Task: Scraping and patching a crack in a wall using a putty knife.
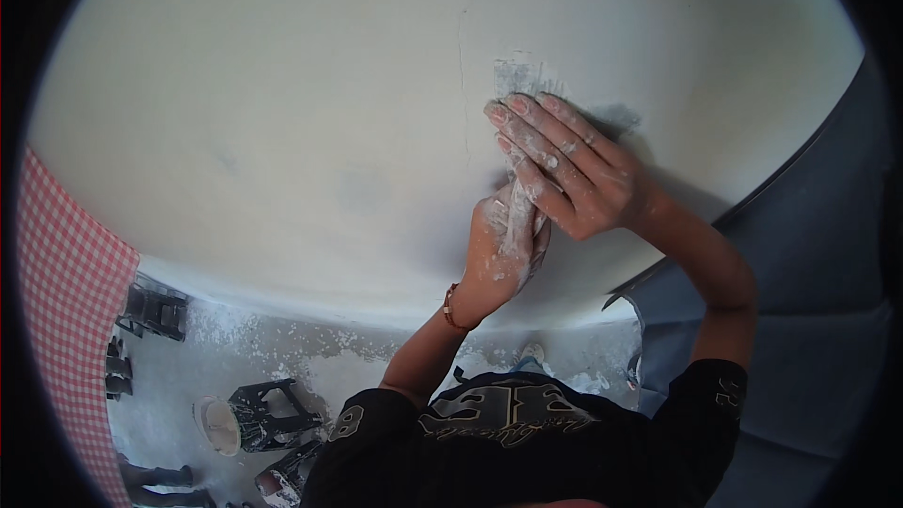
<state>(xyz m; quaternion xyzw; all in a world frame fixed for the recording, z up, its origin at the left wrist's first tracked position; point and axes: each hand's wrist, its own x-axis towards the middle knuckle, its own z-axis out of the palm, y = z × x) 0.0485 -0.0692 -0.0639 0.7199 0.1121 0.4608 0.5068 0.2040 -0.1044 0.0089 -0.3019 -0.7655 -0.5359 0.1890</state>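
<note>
My right hand (574, 160) lies with its fingers stretched out, slanting up to the left over a pale wall (282, 85). Its fingertips reach the lower edge of a rough grey patch (517, 75). Just below it, my left hand (513, 235) is closed, its fingers partly covered by the right hand. What the left hand grips is hidden. White paste is smeared over both hands. A reddish-brown bracelet (451, 309) circles my left wrist.
A thin crack (463, 56) runs down the wall. Red checked cloth (75, 292) hangs at left, a blue-grey sheet (800, 245) at right. On the white-flecked floor (235, 339) stand a black stool (268, 414), a round pale container (218, 427) beside it, and another dark stool (155, 309).
</note>
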